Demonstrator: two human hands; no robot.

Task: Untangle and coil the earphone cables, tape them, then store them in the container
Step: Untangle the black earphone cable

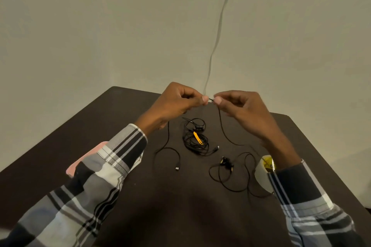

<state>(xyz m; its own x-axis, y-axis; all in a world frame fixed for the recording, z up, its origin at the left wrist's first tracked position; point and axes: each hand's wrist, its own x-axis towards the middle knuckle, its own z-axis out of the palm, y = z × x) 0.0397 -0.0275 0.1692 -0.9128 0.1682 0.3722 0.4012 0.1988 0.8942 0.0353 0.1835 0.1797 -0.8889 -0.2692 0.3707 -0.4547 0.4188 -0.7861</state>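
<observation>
Nearest me, loose loops of the black earphone cable (230, 178) sprawl on the dark table (140, 206), the earbuds (226, 163) among them and the tape roll (263, 172) just beside my right sleeve. Farther out lies a second bundle (195, 142), already coiled and bound with a yellow strip. Above it my left hand (176, 102) and right hand (239, 106) each pinch the cable, thumbs almost meeting. I judge I am still untangling; next I must draw the strand straight before coiling. Whether the pink thing (84, 161) under my left sleeve is the container, I cannot tell.
</observation>
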